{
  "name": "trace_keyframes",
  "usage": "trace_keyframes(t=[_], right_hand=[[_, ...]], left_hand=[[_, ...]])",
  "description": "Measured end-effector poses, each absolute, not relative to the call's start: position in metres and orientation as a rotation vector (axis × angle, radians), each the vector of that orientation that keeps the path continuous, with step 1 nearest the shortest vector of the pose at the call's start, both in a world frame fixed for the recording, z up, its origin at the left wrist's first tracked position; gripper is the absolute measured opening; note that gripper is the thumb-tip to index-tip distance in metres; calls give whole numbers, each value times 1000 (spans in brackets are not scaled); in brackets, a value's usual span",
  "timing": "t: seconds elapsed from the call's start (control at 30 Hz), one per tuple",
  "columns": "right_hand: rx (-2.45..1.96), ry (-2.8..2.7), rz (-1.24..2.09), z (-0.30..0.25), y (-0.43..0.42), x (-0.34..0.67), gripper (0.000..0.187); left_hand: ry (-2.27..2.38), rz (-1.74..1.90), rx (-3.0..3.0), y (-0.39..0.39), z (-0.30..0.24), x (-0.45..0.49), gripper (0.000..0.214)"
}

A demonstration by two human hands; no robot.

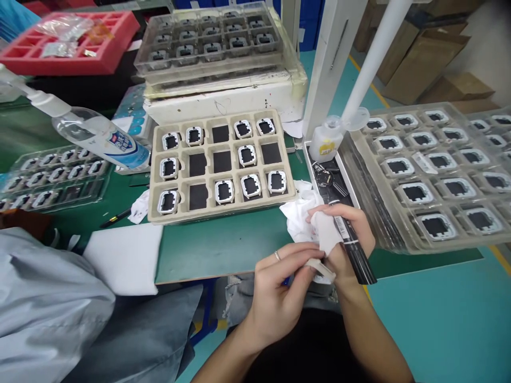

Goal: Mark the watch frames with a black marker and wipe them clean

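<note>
My left hand, a ring on one finger, pinches a pale watch case frame edge-on, partly hidden by the fingers. Just above it, my right hand is closed round a black tube with a barcode sticker, which looks like a flashlight. The same hand holds a white wiping cloth close to the frame. Crumpled white tissue lies behind the hands. In front stands a beige compartment tray, with similar frames in some pockets and bare dark bottoms in others.
Clear trays of frames are stacked at the right, more at the back. A small bottle stands by a narrow box of dark parts. At left are a pump bottle, a white pad and another person's grey sleeve.
</note>
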State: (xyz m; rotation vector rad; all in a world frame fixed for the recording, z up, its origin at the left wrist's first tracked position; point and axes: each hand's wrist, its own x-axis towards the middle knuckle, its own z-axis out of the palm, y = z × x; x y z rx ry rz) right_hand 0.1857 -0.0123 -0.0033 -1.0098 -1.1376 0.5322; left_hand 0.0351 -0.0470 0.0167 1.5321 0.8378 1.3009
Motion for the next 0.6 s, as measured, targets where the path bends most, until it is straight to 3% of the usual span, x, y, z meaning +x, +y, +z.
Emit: trace_keyframes(t=[0.1, 0.33, 0.6], right_hand=[[-1054, -1070, 524, -4, -11, 183, 13], [-1002, -1036, 609, -1, -10, 179, 18], [-1103, -981, 430, -10, -7, 186, 19]], left_hand=[[781, 1280, 1630, -48, 14, 31, 34], [684, 1207, 1676, -42, 11, 19, 36], [1056, 1113, 1127, -23, 18, 17, 14]])
